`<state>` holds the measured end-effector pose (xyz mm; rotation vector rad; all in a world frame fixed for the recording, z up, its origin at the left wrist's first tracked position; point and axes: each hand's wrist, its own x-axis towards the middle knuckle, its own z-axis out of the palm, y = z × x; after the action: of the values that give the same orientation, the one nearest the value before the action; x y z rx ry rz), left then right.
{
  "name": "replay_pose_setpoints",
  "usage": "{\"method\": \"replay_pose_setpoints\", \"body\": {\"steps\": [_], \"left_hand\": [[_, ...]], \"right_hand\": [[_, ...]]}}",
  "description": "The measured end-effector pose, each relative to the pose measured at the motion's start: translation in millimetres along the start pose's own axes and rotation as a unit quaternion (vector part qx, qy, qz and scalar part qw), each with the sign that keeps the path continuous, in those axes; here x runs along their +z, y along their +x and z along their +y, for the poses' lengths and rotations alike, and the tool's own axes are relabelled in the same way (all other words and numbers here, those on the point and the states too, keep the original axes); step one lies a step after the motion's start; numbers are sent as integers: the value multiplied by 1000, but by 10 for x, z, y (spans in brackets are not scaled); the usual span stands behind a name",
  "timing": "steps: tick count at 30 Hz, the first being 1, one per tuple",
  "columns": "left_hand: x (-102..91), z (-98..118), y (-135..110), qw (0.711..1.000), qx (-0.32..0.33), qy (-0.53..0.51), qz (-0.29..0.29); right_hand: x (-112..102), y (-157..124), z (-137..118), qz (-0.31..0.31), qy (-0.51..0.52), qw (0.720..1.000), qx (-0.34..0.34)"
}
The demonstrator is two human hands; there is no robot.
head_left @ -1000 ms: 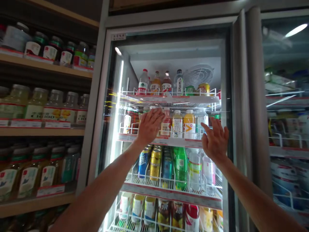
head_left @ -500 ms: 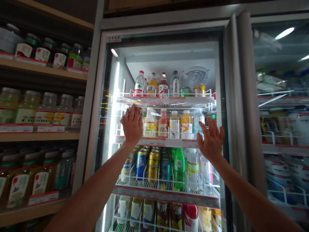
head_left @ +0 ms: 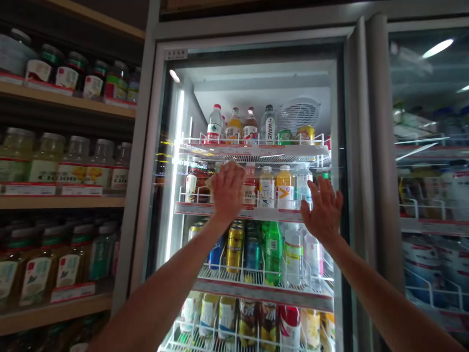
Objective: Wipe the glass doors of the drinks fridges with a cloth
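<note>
My left hand [head_left: 227,193] is raised against the glass door [head_left: 252,73] of a lit drinks cooler, in front of the second shelf. A pale cloth [head_left: 209,182] shows at its edge, pressed flat under the palm and fingers; most of it is hidden. My right hand [head_left: 323,209] is up at the right side of the same door, its fingers spread and holding nothing. Behind the glass between the hands stand a tea bottle [head_left: 266,188] and an orange juice bottle [head_left: 285,187].
On the left, wooden shelves [head_left: 62,201] carry rows of bottled drinks. A grey vertical door frame [head_left: 381,146] separates this door from a second glass-fronted cooler [head_left: 432,195] on the right. Cans and a green bottle [head_left: 273,252] fill the lower wire racks.
My left hand has slid right across the glass with the cloth, uncovering bottles at the left of the second shelf. My right hand stays at nearly the same place.
</note>
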<state>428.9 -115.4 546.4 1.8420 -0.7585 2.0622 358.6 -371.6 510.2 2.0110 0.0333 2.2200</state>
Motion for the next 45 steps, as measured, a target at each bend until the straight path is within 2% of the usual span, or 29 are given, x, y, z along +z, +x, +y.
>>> {"method": "replay_pose_setpoints", "body": {"steps": [2, 3, 5, 7, 9, 11, 12, 13, 16, 17, 19, 21, 23, 25, 26, 27, 29, 30, 31, 32, 33, 34, 36, 37, 38, 39, 41, 43, 45], "left_hand": [[57, 277, -84, 996, 82, -17, -41], [64, 333, -119, 993, 105, -18, -48], [24, 224, -156, 992, 118, -17, -50], [-54, -91, -144, 997, 72, -11, -32], [-108, -378, -107, 1000, -22, -4, 15], [-102, -423, -88, 997, -67, -4, 42], [-80, -336, -95, 998, -55, -8, 37], [-51, -196, -115, 1000, -15, -15, 18], [20, 248, -201, 989, 134, -36, -53], [21, 306, -219, 983, 168, -40, -63], [-17, 209, -213, 979, 191, -37, -58], [-73, -84, -149, 989, 143, -21, -27], [-91, -347, -68, 1000, 9, 3, 29], [-57, -379, -32, 992, -100, 16, 76], [-29, -294, -42, 990, -111, 15, 81], [0, -163, -69, 993, -90, 12, 71], [36, 112, -140, 999, 46, -11, 13], [34, 194, -168, 993, 119, -20, -17], [15, 210, -182, 984, 171, -26, -41], [-20, 156, -177, 979, 196, -28, -57], [-65, 40, -155, 980, 190, -24, -61], [-112, -111, -119, 987, 152, -17, -55], [-174, -395, -40, 1000, 23, 5, -7], [-178, -465, -13, 999, -42, 13, 24], [-163, -465, -4, 996, -80, 17, 40], [-133, -396, -12, 995, -91, 16, 45], [-56, -125, -62, 1000, -18, 2, 9], [-7, 113, -107, 991, 115, -18, -62], [-24, 125, -99, 981, 167, -18, -94]], "right_hand": [[2, -3, 12, 1, 3, 1000, 3], [4, -3, 16, 1, 4, 1000, 5], [5, -2, 17, -1, 1, 1000, 9], [2, 0, 8, -9, -6, 1000, 11], [-4, 3, -4, -18, -13, 1000, 8], [-8, 2, -9, -25, -17, 1000, 6], [-8, 1, -8, -25, -18, 1000, 6], [-7, -2, -5, -25, -17, 1000, 5], [3, -9, 12, -13, -10, 1000, 2], [7, -11, 16, -9, -8, 1000, 0], [12, -12, 16, -6, -8, 1000, 1], [11, -8, 7, -9, -12, 1000, 7], [6, -2, -8, -15, -15, 1000, 13], [0, 4, -19, -20, -14, 1000, 15], [-3, 5, -22, -21, -13, 1000, 16], [-5, 5, -22, -21, -13, 1000, 17], [-6, 2, -16, -19, -13, 1000, 18], [-5, 0, -11, -17, -11, 1000, 17], [-3, -2, -6, -14, -9, 1000, 14], [0, -3, -2, -11, -6, 1000, 12], [2, -4, 0, -9, -3, 1000, 11], [4, -4, 0, -7, -1, 1000, 11], [6, -2, -3, -9, 4, 1000, 12], [6, -1, -6, -10, 6, 1000, 13], [6, 0, -8, -10, 8, 1000, 14], [4, 0, -8, -9, 9, 1000, 15], [0, -1, -6, -6, 6, 1000, 17], [-6, -2, -2, -7, 1, 1000, 15], [-12, -2, -1, -12, 1, 1000, 16]]}}
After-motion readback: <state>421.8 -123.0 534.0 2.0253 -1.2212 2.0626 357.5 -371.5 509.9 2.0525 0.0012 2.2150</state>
